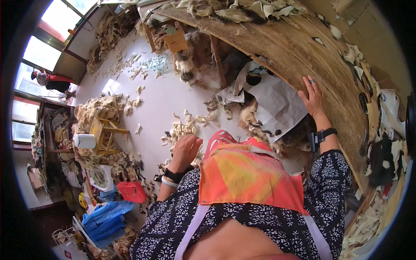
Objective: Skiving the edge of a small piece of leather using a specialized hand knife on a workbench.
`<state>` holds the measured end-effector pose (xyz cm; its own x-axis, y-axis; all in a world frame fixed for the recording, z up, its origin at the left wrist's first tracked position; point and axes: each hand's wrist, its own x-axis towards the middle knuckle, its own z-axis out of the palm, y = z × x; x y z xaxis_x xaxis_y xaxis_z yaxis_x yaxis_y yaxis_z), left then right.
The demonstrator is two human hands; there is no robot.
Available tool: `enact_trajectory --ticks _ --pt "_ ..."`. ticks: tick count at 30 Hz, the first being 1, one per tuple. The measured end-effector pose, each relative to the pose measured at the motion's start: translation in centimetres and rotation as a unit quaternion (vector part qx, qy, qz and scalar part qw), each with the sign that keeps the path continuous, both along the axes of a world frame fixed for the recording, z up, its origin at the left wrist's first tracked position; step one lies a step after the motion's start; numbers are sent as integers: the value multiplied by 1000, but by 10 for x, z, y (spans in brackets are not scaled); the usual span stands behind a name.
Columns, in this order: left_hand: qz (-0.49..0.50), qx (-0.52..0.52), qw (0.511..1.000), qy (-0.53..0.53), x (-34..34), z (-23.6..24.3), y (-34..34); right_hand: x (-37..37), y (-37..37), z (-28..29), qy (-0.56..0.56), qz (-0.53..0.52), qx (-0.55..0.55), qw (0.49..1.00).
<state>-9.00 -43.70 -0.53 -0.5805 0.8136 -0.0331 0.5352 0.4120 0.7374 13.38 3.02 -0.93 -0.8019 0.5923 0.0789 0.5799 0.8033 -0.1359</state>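
Observation:
My right hand (313,97) lies at the edge of the long wooden table (312,56), its fingers stretched out and a ring on one of them. Nothing is held in it. Just below it a large sheet of whitish paper (277,102) hangs over pieces of fur under the table. My left hand (185,151) is beside the red and yellow apron (251,173) on my lap, fingers loosely curled, with no object showing in them. Pale fur scraps (184,128) lie on the floor beyond it.
Fur pieces heap along the table's far side. To the left, a yellow wooden stool (104,132) stands among piled scraps, near a red bag (132,192) and blue plastic sheeting (104,221). Another person (54,81) is by the windows, far left.

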Motion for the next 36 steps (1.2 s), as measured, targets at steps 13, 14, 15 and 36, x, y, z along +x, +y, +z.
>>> enact_trajectory --ticks 13,14,15,36 --pt "-83 78 992 56 -14 12 195 20 31 14 1 79 -30 996" --pt "-81 86 990 80 -18 13 211 20 33 14 3 84 -32 996" --pt "-79 87 990 81 -26 15 230 20 36 17 6 84 -52 995" --pt "-74 88 989 89 -152 10 391 45 50 59 88 52 -180 978"
